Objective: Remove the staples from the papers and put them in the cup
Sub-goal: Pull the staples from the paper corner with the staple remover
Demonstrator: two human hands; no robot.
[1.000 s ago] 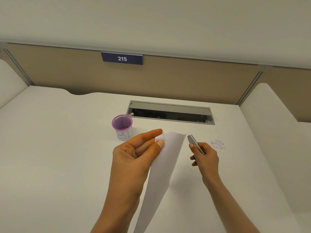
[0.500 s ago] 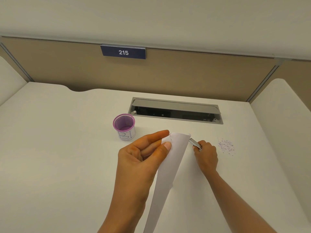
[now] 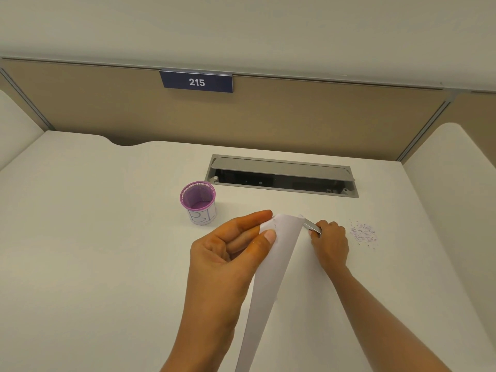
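Moved inward since a second ago: my right hand (image 3: 331, 242), gripping a metal staple remover (image 3: 312, 227) whose tip meets the top corner of the papers (image 3: 271, 277) that my left hand (image 3: 228, 253) pinches above the desk (image 3: 94, 237); purple cup (image 3: 198, 202) upright to their left.

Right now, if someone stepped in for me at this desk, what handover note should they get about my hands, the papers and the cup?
Left hand: pinches the papers near their top edge, holding them up off the desk.
Right hand: grips a small metal tool, tip at the papers' top right corner.
Cup: upright on the desk, left of the papers; contents unclear.
Small purple specks: scattered on the desk beyond the right hand, too small to identify.
Done: cannot tell.
Left: probably free any staple at that corner and drop it into the cup.
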